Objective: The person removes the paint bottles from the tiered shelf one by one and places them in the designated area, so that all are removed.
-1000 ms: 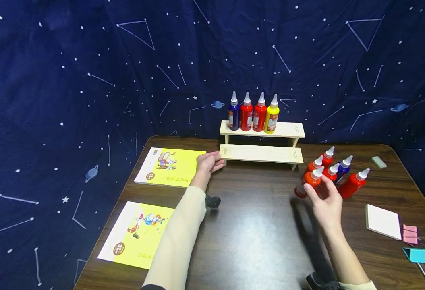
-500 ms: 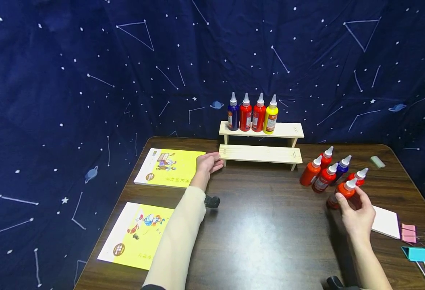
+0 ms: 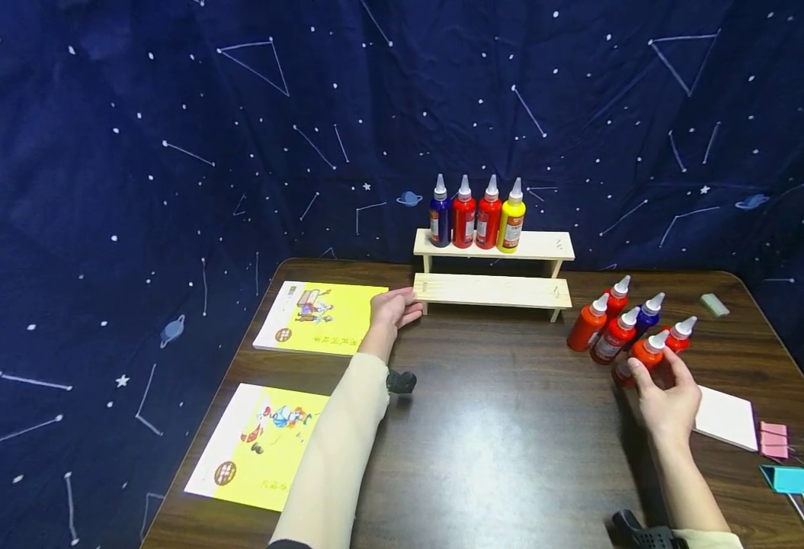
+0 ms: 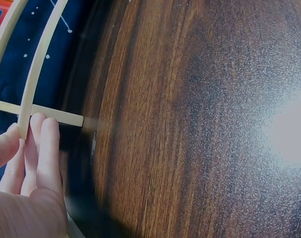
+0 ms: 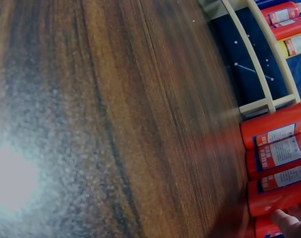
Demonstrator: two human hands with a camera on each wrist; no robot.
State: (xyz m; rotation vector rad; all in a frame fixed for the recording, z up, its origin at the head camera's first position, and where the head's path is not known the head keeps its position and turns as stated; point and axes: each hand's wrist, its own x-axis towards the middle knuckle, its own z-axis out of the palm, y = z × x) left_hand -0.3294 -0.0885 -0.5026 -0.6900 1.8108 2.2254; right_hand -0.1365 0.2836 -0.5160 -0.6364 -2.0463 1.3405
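With the fingers and thumb of my right hand (image 3: 672, 404) I hold an orange-red paint bottle (image 3: 646, 353) with a white pointed nozzle, upright at the front of a bottle group. Close by it stand an orange bottle (image 3: 585, 326), a red bottle (image 3: 613, 339), a dark blue one (image 3: 648, 314) and other red ones. My left hand (image 3: 389, 306) pinches the left end of the lower board (image 3: 494, 290) of a two-step wooden rack; in the left wrist view the thumb and fingers lie on either side of that board (image 4: 33, 79).
On the rack's upper board (image 3: 546, 245) stand a dark blue, two red and a yellow bottle (image 3: 512, 225). Two yellow booklets (image 3: 336, 316) lie left. To the right are an eraser (image 3: 715, 305), a white pad (image 3: 725, 418), a pink clip (image 3: 775, 440) and a teal clip (image 3: 791, 479).
My right hand has carried the orange-red bottle rightward along the front of the group, then slightly back to the left and away from me. My left hand stays at the rack.
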